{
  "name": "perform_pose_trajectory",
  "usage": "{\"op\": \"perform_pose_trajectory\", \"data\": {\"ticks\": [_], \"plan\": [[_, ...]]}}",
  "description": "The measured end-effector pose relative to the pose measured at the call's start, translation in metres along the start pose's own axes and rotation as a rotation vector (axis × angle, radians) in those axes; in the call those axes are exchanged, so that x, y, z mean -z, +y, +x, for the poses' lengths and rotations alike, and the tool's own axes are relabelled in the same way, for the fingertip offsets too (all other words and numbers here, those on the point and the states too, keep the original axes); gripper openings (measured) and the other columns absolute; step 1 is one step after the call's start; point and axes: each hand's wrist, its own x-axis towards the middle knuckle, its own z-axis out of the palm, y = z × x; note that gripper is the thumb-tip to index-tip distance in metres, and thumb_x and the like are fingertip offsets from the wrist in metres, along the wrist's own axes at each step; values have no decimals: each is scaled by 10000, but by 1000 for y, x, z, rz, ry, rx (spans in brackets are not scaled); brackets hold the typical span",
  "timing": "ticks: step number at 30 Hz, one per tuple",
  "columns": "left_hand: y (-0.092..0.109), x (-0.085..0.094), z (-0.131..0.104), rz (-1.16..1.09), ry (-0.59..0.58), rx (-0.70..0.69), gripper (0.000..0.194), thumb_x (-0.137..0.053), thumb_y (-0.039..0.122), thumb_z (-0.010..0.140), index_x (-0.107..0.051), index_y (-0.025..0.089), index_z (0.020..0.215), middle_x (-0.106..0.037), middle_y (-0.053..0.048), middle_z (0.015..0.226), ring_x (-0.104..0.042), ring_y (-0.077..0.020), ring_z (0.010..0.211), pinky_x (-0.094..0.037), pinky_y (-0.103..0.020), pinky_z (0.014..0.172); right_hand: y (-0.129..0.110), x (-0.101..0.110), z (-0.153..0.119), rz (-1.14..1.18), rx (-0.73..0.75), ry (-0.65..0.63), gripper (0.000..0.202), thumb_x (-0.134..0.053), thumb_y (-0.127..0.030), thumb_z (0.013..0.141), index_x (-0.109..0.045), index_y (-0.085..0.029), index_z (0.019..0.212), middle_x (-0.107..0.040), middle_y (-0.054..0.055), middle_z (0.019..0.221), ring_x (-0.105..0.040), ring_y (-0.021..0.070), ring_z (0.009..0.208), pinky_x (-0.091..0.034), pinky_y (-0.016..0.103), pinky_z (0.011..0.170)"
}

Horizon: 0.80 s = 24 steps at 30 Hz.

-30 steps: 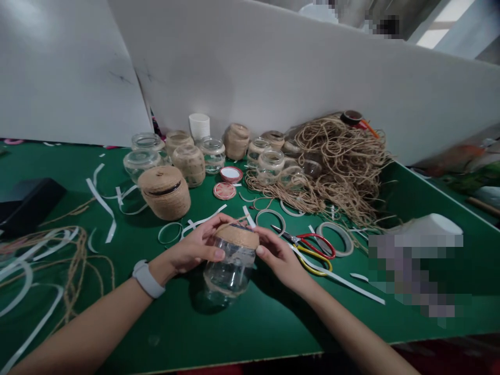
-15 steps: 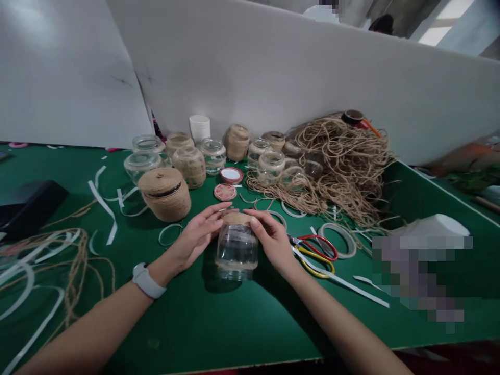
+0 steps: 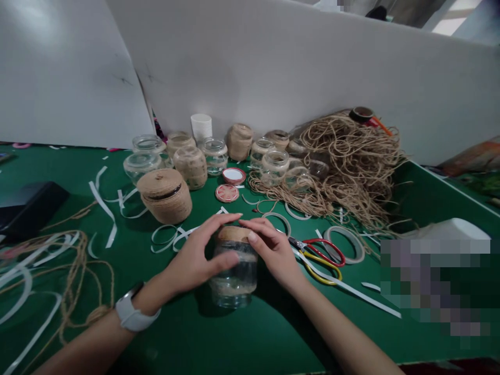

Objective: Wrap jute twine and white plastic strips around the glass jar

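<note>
Cupping the jar (image 3: 244, 268) from both sides at the table's (image 3: 187, 344) near part, the left hand (image 3: 191, 260) has dropped its thumb across the glass, probably steadying it; the right hand (image 3: 279, 255) has its thumb at the twine band (image 3: 233, 234). Fingers curve over the top; scissors (image 3: 300, 244) lie nearby.

The front jar (image 3: 242, 268) is glossy glass, the lidded pot (image 3: 167, 205) rough, matt twine, the tabletop (image 3: 187, 338) smooth.
</note>
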Motion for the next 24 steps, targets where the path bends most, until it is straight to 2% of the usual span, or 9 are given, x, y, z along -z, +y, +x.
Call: {"op": "perform_pose_trajectory", "data": {"ticks": [1,3,5,9,12,14,20,24], "plan": [[3,-1,-3,38,-53,-4,708,-755,492,788,-484,284,1409,-542,-76,1442,-506,-337,1313,-382,-428,1121,-1,0,0,-4,10,-5,351,-643,-535,879,-757,-286,1099,-654,59,1080,-621,212,1070,-500,382,976],[5,-1,-6,88,-87,-10,794,-794,441,761,-414,312,1446,-502,-74,1471,-485,-340,1334,-383,-432,1121,-2,0,-1,8,16,-15,348,-631,-534,889,-746,-289,1108,-667,60,1107,-624,216,1096,-490,396,1005],[4,0,-6,113,-90,-19,759,-769,401,787,-396,325,1444,-493,-74,1462,-481,-338,1334,-381,-443,1120,-2,1,-2,42,3,-40,370,-611,-543,900,-717,-281,1139,-675,68,1169,-623,226,1136,-484,407,1026],[-4,5,-4,143,-52,-101,629,-741,370,794,-475,308,1361,-542,-77,1352,-525,-335,1261,-415,-446,1079,3,4,-5,93,-50,-118,478,-673,-558,846,-641,-250,1210,-637,93,1273,-601,244,1205,-486,414,1040],[-8,6,-4,173,-23,-181,658,-756,363,766,-479,314,1361,-555,-78,1308,-536,-338,1230,-429,-446,1054,4,5,-6,133,-143,-177,466,-696,-530,835,-630,-253,1204,-674,76,1203,-649,233,1124,-521,412,995],[-10,5,-5,193,-7,-229,704,-768,359,749,-461,326,1382,-559,-77,1306,-534,-340,1224,-422,-454,1057,1,6,-6,148,-149,-174,407,-693,-494,849,-652,-252,1173,-683,65,1167,-664,224,1090,-529,401,983],[-12,-3,-7,225,56,-326,753,-800,417,730,-459,353,1398,-562,-75,1340,-546,-340,1212,-429,-465,1070,-14,12,-10,58,69,-77,341,-699,-345,881,-682,-285,1216,-642,76,1272,-606,231,1212,-490,410,1050],[-6,-6,-11,252,67,-352,667,-718,276,819,-452,330,1428,-533,-87,1358,-518,-315,1259,-434,-458,1084,-18,15,-12,-36,244,-17,324,-724,-249,872,-708,-312,1190,-669,69,1276,-599,233,1236,-495,438,1052]]}}
